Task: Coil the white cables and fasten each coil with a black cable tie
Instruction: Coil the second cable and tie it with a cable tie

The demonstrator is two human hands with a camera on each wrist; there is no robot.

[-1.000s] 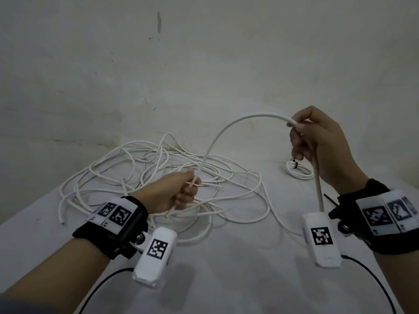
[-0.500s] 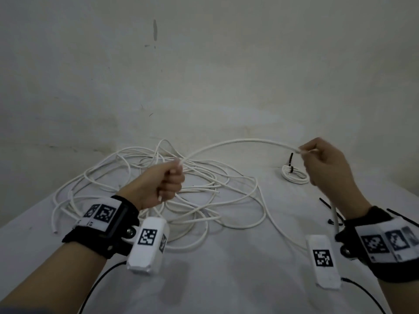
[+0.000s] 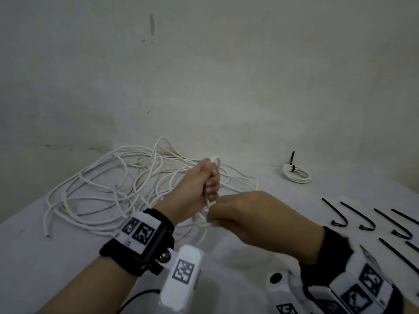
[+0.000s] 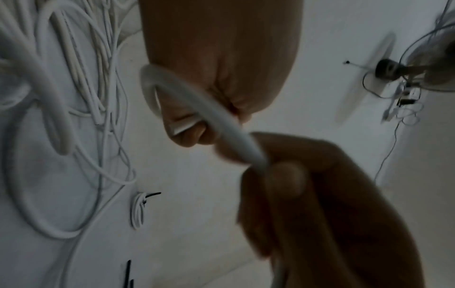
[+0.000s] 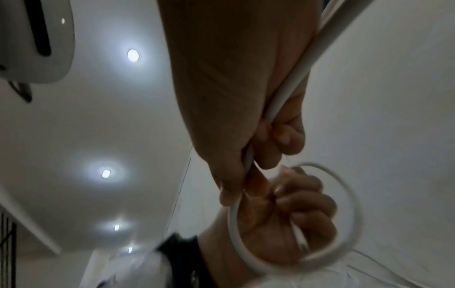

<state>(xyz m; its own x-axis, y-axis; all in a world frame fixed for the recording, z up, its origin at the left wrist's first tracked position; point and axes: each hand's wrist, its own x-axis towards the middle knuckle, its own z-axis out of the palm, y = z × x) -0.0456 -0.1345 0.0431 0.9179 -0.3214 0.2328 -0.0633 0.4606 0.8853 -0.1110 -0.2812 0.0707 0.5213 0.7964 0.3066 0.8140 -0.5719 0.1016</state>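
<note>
First loop going round, over the heap

Table [image 3: 68, 257], tangled cables [image 3: 108, 186], then hands: left hand [image 3: 195, 189] fisted on the cable [image 4: 197, 101], right hand [image 3: 254, 214] pinching it just below — touching. Loop may spring loose, or the trailing length may snag the tangle.

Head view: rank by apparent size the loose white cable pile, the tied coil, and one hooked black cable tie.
1. Loose white cable pile, by far the largest, spreading across the table's left half.
2. Tied coil and hooked black cable tie: similar extent. The tie lies nearer the camera, so I would not rank these two.
</note>
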